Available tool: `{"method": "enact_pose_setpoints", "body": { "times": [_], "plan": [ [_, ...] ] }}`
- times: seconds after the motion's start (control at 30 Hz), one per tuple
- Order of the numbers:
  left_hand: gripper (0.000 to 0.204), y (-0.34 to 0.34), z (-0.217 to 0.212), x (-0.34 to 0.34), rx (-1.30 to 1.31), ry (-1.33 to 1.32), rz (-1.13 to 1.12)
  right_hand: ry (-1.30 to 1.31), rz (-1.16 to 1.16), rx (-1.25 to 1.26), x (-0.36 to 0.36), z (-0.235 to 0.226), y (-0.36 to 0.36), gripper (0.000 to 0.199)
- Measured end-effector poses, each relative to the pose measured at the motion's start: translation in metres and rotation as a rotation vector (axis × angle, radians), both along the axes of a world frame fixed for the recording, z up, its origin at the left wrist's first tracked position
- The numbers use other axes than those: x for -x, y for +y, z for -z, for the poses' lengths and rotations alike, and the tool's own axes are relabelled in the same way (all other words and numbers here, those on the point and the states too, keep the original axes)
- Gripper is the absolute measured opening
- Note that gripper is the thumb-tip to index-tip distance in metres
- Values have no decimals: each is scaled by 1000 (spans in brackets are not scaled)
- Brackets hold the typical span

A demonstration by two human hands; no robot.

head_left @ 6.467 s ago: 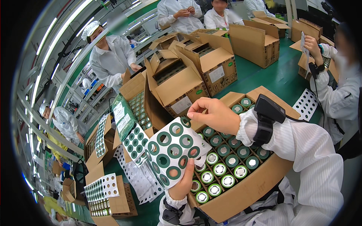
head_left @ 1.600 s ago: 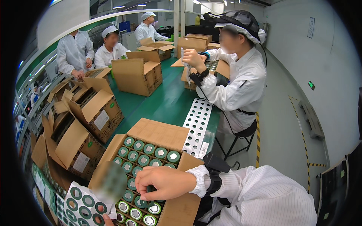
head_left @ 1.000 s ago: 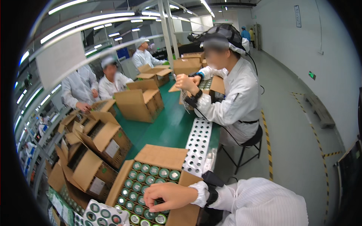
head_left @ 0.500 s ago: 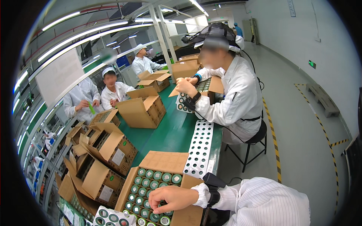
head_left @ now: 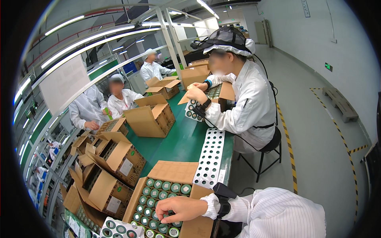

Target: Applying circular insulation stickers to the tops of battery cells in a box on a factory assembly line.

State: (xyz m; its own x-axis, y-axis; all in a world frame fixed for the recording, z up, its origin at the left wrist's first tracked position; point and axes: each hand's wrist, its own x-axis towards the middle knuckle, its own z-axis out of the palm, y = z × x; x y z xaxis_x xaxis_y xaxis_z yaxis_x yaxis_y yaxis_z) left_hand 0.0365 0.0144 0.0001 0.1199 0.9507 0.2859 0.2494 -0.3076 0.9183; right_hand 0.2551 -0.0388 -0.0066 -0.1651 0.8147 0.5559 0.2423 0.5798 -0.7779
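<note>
My right hand [head_left: 180,208] reaches in from the lower right over an open cardboard box [head_left: 174,170]. Rows of green cylindrical battery cells [head_left: 162,194] stand upright in it, their pale round ends facing up. The fingers are bent, with thumb and fingertips brought close together just above the nearer cells; whatever they hold, if anything, is too small to make out. A white sheet with dark green rings [head_left: 121,230] lies across the box's near left corner, cut off by the lower edge. My left hand is out of view.
A white strip with punched holes [head_left: 210,156] lies along the green table's [head_left: 158,148] right edge. Several open cartons [head_left: 115,158] crowd the left side. A co-worker [head_left: 246,95] sits at the right side, hands at another box; other people work across the table.
My right hand stays almost in place above the cells. Across the table, a co-worker's hand has moved down toward a carton. The view has shifted slightly.
</note>
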Motion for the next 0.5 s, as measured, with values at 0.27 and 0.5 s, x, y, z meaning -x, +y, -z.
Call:
{"method": "enact_pose_setpoints", "body": {
  "times": [0.27,0.5],
  "plan": [
    [20,-5,1,3,-6,11,1,9,-6,97,0,-3,-4,15],
    [21,-11,4,17,-33,17,-30,9,1,142,1,-9,-6,17]
  ]
}}
